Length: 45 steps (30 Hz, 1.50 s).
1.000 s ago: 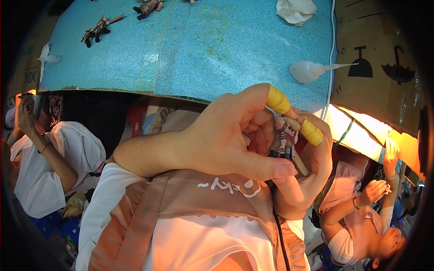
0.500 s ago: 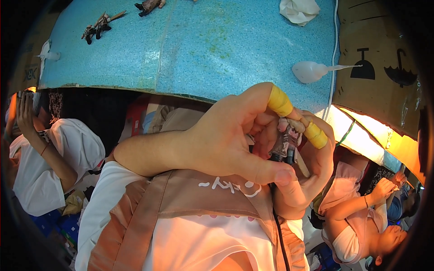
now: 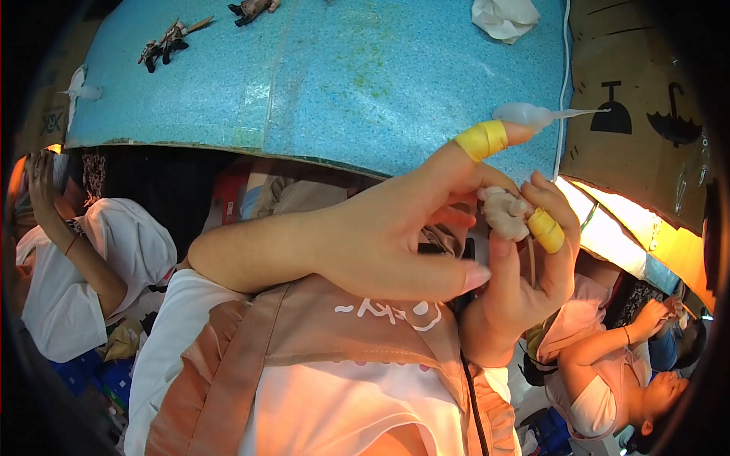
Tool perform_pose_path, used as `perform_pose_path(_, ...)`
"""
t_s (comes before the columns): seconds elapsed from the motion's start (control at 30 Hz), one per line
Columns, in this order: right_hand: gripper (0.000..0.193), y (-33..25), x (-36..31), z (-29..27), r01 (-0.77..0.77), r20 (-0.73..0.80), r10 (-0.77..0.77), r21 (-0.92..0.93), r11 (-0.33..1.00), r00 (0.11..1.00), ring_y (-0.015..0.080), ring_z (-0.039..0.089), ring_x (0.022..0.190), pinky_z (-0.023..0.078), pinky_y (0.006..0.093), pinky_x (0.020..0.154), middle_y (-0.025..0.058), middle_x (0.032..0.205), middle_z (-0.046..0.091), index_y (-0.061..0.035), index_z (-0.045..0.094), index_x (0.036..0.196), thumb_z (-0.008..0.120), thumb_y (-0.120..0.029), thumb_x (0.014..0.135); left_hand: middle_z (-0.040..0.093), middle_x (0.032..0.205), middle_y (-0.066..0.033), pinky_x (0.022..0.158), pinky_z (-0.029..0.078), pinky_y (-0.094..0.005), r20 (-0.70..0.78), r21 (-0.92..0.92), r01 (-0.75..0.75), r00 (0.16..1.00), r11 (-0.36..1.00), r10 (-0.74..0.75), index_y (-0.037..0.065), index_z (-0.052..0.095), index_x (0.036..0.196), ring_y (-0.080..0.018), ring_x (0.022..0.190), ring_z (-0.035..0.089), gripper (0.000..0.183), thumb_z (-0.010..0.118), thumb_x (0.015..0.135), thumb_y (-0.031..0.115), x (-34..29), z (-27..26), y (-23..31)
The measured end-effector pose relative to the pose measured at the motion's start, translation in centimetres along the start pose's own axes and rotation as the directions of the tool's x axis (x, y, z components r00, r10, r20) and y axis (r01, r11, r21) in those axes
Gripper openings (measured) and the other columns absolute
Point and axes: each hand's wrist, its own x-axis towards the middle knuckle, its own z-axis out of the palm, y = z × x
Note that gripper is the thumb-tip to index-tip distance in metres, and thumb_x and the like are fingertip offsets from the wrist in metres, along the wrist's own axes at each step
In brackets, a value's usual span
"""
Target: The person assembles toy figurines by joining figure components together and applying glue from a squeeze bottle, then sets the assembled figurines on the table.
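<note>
A small painted figurine point(image 3: 505, 213) is pinched between the thumb and fingers of my right hand point(image 3: 525, 296), in front of my chest. Its pale, lumpy end faces up; much of its body is hidden by my hands. A thin light stick point(image 3: 531, 262) shows below it, between my right fingers. My left hand point(image 3: 395, 235) reaches across beside the figurine, thumb and index finger spread wide apart. Its other fingers lie partly hidden near the figurine; whether they touch it I cannot tell. Yellow tape wraps a finger on each hand.
On the blue work surface point(image 3: 327, 91) lie a white squeeze bottle point(image 3: 521, 116) with a thin nozzle, a crumpled white cloth or paper point(image 3: 505, 19), and figurines point(image 3: 163, 47) at the far left. A white cord point(image 3: 563, 76) runs beside cardboard point(image 3: 631, 45). Other people sit left and right.
My left index finger and thumb have opened away from the figurine. The figurine has turned, so its dark boots no longer show and its pale end faces up.
</note>
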Motion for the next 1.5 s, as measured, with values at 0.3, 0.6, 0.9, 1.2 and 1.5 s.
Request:
perform_pose_path(0.3,0.033,-1.0,0.4,0.0,0.211,0.107,-0.188,-0.286,0.935,0.976,0.0334,0.053,0.099,0.045,0.0404,0.083,0.0111,0.099,0.059,-0.0012,0.062,0.091,0.071,-0.005,0.060,0.049,0.112,-0.0130,0.090,0.039,-0.0306,-0.024,-0.230,0.151,0.987,0.961,-0.161,0.005,0.015,0.140,-0.0178,0.101,0.049,0.071,0.052,0.079,0.005,0.3,-0.4,0.9)
perform_pose_path(0.6,0.031,-1.0,0.0,0.4,0.228,0.088,-0.212,-0.290,0.929,0.973,0.0322,0.052,0.101,0.044,0.0396,0.084,0.0104,0.101,0.059,-0.0025,0.064,0.093,0.070,-0.008,0.063,0.049,0.113,-0.0127,0.087,0.039,-0.0282,-0.004,-0.244,0.178,0.983,0.953,-0.184,0.005,0.019,0.138,-0.0162,0.100,0.049,0.071,0.056,0.077,0.007,0.1,-0.8,0.8)
perform_pose_path(0.9,0.032,-1.6,0.6,0.1,-0.042,0.144,0.021,0.143,0.989,0.989,0.0337,0.056,0.099,0.047,0.0415,0.085,0.0204,0.105,0.055,0.0054,0.061,0.095,0.068,-0.007,0.066,0.049,0.112,-0.0163,0.086,0.040,-0.0303,-0.001,0.132,-0.087,0.996,0.987,0.088,0.001,0.022,0.134,-0.0179,0.097,0.051,0.067,0.056,0.076,0.001,-0.1,-1.4,-0.4)
perform_pose_path(1.2,0.029,-1.3,-0.4,0.4,-0.072,0.100,0.051,0.226,0.971,0.994,0.0327,0.059,0.096,0.050,0.0384,0.084,0.0257,0.108,0.050,0.0091,0.057,0.092,0.064,-0.004,0.067,0.052,0.107,-0.0170,0.079,0.045,-0.0369,0.241,0.638,-0.414,0.908,0.649,0.343,0.003,0.035,0.127,-0.0243,0.093,0.055,0.062,0.061,0.071,0.004,0.2,-1.8,-0.1)
perform_pose_path(1.5,0.024,-2.7,-1.2,1.2,-0.195,0.016,0.205,0.388,0.901,0.979,0.0326,0.054,0.105,0.044,0.0435,0.092,0.0177,0.110,0.047,-0.0003,0.051,0.089,0.063,-0.004,0.068,0.056,0.101,-0.0141,0.075,0.046,-0.0406,0.305,0.623,-0.551,0.825,0.555,0.476,0.007,0.039,0.125,-0.0283,0.082,0.058,0.060,0.063,0.070,0.008,0.7,-1.7,-0.8)
